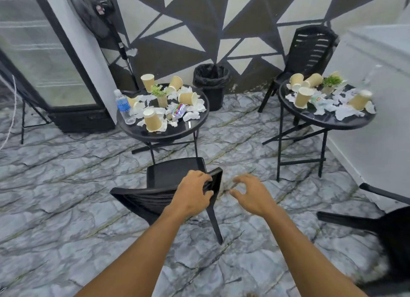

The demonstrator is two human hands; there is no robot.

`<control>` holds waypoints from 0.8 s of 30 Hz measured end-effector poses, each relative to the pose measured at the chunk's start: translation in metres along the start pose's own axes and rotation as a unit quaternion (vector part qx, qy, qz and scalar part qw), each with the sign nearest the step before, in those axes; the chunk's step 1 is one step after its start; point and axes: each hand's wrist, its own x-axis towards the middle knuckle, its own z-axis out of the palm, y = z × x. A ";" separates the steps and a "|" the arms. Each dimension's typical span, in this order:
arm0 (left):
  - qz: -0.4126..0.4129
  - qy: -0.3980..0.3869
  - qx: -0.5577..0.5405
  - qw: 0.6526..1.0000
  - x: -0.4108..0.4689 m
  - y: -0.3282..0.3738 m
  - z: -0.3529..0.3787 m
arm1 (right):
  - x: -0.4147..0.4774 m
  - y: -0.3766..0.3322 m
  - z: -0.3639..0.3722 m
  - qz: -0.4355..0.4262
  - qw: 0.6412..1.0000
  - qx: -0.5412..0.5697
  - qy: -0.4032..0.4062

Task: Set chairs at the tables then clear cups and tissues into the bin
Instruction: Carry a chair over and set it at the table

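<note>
Even, bright indoor light; wide-angle bending at edges, motion blur lower right.

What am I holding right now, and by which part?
The left hand grips the black chair by a top corner of its backrest; the right hand holds nothing.

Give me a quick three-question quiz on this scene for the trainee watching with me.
1. True or false: the right hand grips the chair.
2. The bin stands: A at the wall, between the left table and the right table; B on the chair; C under the right table.
3. Fill in: the water bottle stands on the ___ table.
Key: 1 false, only the left hand grips it; 2 A; 3 left.
</note>
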 end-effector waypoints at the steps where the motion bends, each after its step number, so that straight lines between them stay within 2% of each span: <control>1: 0.006 -0.011 0.007 1.000 0.010 0.015 0.008 | -0.001 0.013 -0.010 0.002 1.000 -0.008 0.000; 9: -0.008 -0.123 0.040 0.992 0.101 0.125 0.069 | 0.008 0.116 -0.102 0.053 0.997 -0.062 -0.010; 12: -0.018 -0.165 0.055 0.985 0.122 0.154 0.085 | 0.010 0.142 -0.127 0.077 0.992 -0.087 -0.041; 16: -0.027 -0.226 0.062 0.972 0.147 0.170 0.100 | 0.020 0.167 -0.143 0.090 0.987 -0.106 -0.084; 24: -0.034 -0.248 0.054 0.967 0.210 0.164 0.105 | 0.071 0.190 -0.157 0.098 0.981 -0.096 -0.139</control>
